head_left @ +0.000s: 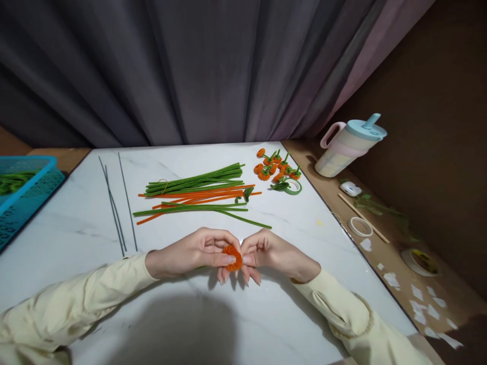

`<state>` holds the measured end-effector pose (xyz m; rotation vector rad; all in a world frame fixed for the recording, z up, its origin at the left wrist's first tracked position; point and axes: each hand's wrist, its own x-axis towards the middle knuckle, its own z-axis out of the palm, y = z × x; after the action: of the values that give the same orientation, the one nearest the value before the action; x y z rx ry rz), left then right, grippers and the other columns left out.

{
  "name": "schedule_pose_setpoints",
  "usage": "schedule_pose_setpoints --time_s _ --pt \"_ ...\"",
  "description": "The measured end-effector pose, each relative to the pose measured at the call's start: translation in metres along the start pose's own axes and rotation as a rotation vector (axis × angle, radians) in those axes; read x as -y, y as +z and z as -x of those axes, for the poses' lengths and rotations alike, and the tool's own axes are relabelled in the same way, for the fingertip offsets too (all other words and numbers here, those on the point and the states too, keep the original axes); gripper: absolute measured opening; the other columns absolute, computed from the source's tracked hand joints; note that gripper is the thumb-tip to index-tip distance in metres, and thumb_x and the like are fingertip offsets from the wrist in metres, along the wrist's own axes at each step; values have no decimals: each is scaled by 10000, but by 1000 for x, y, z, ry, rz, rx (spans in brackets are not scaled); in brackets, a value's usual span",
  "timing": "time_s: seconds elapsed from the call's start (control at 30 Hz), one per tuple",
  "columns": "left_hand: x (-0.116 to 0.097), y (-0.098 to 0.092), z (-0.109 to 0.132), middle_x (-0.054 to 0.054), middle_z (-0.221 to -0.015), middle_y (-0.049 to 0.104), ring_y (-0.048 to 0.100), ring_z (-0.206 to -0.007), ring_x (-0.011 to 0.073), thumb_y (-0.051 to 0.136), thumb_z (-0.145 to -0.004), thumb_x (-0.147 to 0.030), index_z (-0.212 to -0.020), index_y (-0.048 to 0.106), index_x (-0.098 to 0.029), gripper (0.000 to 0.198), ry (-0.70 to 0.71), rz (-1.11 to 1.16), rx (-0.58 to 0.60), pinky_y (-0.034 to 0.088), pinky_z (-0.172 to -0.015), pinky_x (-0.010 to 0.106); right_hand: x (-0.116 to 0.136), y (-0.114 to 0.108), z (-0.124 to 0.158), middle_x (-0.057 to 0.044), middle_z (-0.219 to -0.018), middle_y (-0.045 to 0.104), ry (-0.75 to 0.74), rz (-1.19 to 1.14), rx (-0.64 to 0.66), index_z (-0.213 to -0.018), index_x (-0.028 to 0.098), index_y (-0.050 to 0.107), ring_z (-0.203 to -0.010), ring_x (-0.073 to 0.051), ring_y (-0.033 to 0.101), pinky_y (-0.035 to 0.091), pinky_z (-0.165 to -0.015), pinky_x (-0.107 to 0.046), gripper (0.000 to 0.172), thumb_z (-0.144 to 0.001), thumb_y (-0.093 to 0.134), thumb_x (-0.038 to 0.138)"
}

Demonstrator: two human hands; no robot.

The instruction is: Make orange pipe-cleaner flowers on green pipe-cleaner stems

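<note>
Between my two hands is a round orange pipe-cleaner pumpkin (233,258), held over the white marbled board (171,304). My left hand (207,253) grips it with the thumb across its face. My right hand (261,253) pinches its right edge between thumb and fingers. A bit of green shows under the left hand, mostly hidden. Beyond the hands lie green pipe cleaners (198,180) in a bundle, orange pipe cleaners (205,193), and several loose green pipe cleaners (190,208). A small curled green leaf (248,193) rests at their right end.
Several finished orange pumpkins (265,173) with green stems sit at the back right beside a green tape roll (294,187). Thin grey wires (111,195) lie left. A blue basket (30,190) stands far left. On the right are a tumbler (344,147), white case (350,189), stick (363,218) and tape ring (360,227).
</note>
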<state>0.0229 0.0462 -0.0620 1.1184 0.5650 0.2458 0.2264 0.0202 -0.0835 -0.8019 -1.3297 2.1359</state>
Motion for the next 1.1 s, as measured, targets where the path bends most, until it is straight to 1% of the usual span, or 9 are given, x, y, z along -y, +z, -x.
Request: schedule_pose_setpoints --time_s 0.23,0.3,0.37,0.47,0.53,0.6,0.73,0.87,1.1 --pt "-1 5 2 15 -713 623 572 -568 93 643 -805 -261 -896 574 -133 171 -4 9 -14 437 -567 212 1 0 0 -44 -607 645 0 28 45 -716 90 615 -394 -69 518 420 -432 -191 302 -772 659 383" --pt "0 5 0 22 -726 623 559 -567 90 644 -804 -251 -890 570 -129 167 2 70 -56 427 -561 207 3 0 2 -51 -627 646 -25 110 -15 -729 97 613 -433 -88 548 446 -461 -208 299 -799 625 387" --pt "1 4 -2 20 -732 609 540 -582 83 649 -800 -235 -901 573 -126 167 26 167 -126 418 -568 196 4 2 3 -56 -647 645 -152 340 -180 -763 106 617 -508 -115 586 476 -519 -232 259 -856 553 339" --pt "4 2 -6 14 -742 577 516 -620 72 647 -803 -213 -920 596 -120 158 67 286 -198 409 -605 177 -1 7 5 -77 -705 639 -516 925 -408 -913 103 614 -618 -149 596 486 -589 -267 225 -902 397 159" --pt "4 1 -7 12 -731 561 501 -616 69 650 -801 -216 -902 608 -110 153 82 297 -208 401 -604 173 -7 11 6 -82 -721 619 -696 1276 -431 -1025 87 571 -622 -163 569 470 -560 -274 290 -870 328 62" --pt "4 2 -7 6 -688 550 487 -589 69 664 -788 -231 -880 601 -103 169 90 274 -223 392 -585 177 -12 15 5 -75 -692 589 -774 1504 -418 -1079 61 527 -577 -168 528 439 -499 -270 343 -832 295 8" --pt "2 7 -3 -4 -642 555 479 -551 72 657 -790 -248 -914 553 -120 207 79 204 -266 382 -565 185 -14 20 5 -65 -647 555 -863 1691 -429 -1017 47 521 -526 -167 465 379 -451 -264 358 -771 277 -40" --pt "-7 4 -2 5 -734 586 539 -625 102 582 -842 -277 -967 532 -162 177 63 -9 -194 427 -629 224 -8 18 7 -41 -635 539 -769 1633 -430 -964 83 537 -527 -155 448 360 -478 -255 348 -734 299 -25" --pt "-28 -11 7 47 -1051 609 566 -915 164 583 -842 -353 -1046 634 -213 253 310 -927 -217 426 -812 261 -3 13 11 -25 -666 553 -568 1394 -420 -877 131 544 -546 -124 447 328 -514 -221 239 -792 346 26"
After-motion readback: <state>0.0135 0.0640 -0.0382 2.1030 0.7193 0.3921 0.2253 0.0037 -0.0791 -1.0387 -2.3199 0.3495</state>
